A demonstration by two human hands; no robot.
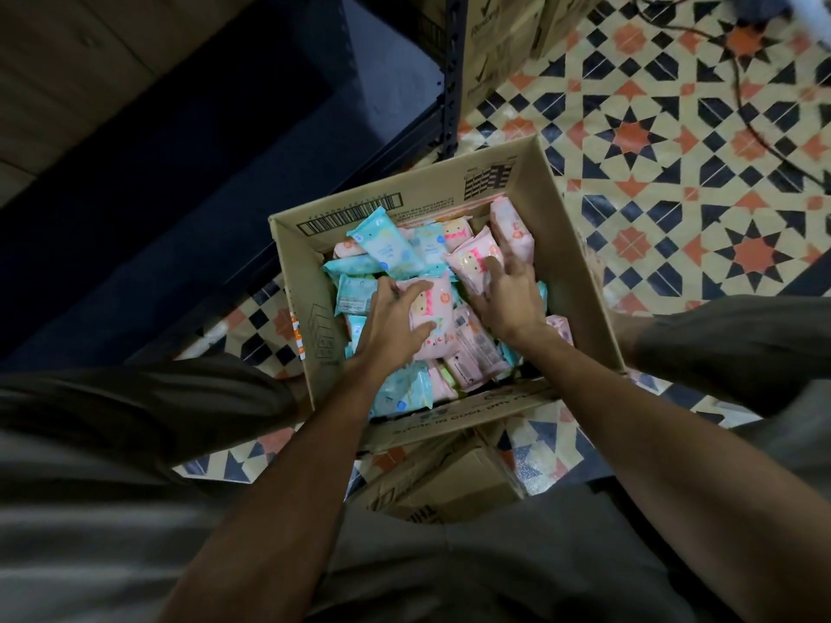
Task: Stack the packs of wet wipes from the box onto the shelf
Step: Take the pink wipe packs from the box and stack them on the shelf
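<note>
An open cardboard box (571, 263) stands on the floor between my legs, filled with several pink and light-blue wet wipe packs. My left hand (395, 319) grips a pink pack (438, 317) lying on top in the middle, fingers curled over its left edge. My right hand (510, 294) lies with spread fingers on another pink pack (472, 263) toward the box's far right. Blue packs (386, 247) lie at the box's far left. The dark shelf (270, 150) is just beyond the box, at upper left.
A black metal shelf post (452, 74) rises behind the box, with more cardboard boxes (499, 42) past it. The floor (674, 173) has patterned tiles. A black cable (755, 128) runs over the floor at upper right. A box flap (449, 483) hangs toward me.
</note>
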